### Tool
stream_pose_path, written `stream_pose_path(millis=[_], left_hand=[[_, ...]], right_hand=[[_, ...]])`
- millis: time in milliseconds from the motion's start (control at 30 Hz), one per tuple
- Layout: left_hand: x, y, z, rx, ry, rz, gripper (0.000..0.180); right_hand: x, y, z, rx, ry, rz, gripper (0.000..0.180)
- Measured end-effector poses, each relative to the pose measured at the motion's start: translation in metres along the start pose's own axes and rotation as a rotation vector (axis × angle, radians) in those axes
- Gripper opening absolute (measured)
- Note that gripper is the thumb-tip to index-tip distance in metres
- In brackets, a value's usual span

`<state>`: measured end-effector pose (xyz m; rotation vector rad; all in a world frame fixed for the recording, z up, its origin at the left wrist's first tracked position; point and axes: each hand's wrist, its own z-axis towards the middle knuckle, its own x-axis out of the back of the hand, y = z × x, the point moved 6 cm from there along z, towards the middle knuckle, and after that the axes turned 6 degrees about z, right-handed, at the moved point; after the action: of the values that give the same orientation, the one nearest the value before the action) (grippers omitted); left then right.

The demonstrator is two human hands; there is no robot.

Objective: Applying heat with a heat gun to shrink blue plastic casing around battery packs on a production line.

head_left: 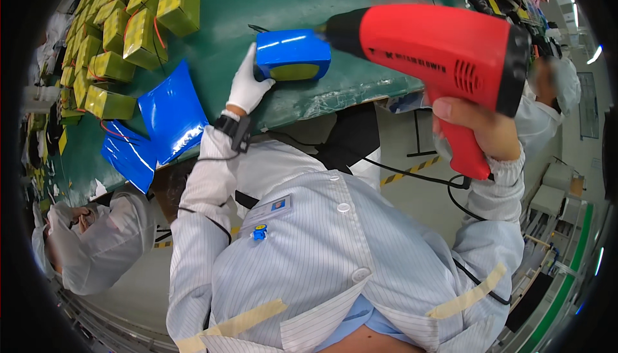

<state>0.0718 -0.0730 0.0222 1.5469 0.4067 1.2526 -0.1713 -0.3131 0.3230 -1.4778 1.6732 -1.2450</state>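
A battery pack (293, 45) in shiny blue shrink wrap lies on the green bench, with a yellow-green end face showing at its near side. My left hand (250, 84), in a white glove, grips its left end, the thumb at the near edge and the other fingers along the side. In my bare right hand (479, 121) is a red heat gun (431, 44), the fingers wrapped round its handle. Its black nozzle points left, close to the pack's right end. A short dark lead sticks out at the pack's far left corner.
Many yellow-green battery packs (179, 7) with red wires crowd the bench's left side. Flat blue wrap sleeves (172, 113) lie nearer me, left of my wrist. The green bench (360, 99) has a worn front edge. A black cable (412, 174) hangs below. Other people (106, 240) sit at either side.
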Motion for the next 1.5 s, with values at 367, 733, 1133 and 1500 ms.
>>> stream_pose_path(millis=[367, 733, 1133, 1500], left_hand=[[-0.01, 0.159, -0.033, -0.643, 0.351, 0.889, 0.033], [0.0, 0.16, -0.037, -0.649, 0.411, 0.918, 0.027], [-0.004, 0.162, -0.035, -0.675, 0.24, 0.877, 0.034], [0.03, 0.124, -0.054, -0.541, 0.405, 0.879, 0.038]], right_hand=[[0.051, 0.026, -0.042, 0.165, 0.254, 0.135, 0.059], [0.069, 0.049, -0.056, 0.11, 0.2, 0.203, 0.061], [0.055, 0.047, -0.057, 0.083, 0.113, 0.18, 0.04], [0.009, 0.017, -0.001, 0.115, -0.105, 0.126, 0.032]])
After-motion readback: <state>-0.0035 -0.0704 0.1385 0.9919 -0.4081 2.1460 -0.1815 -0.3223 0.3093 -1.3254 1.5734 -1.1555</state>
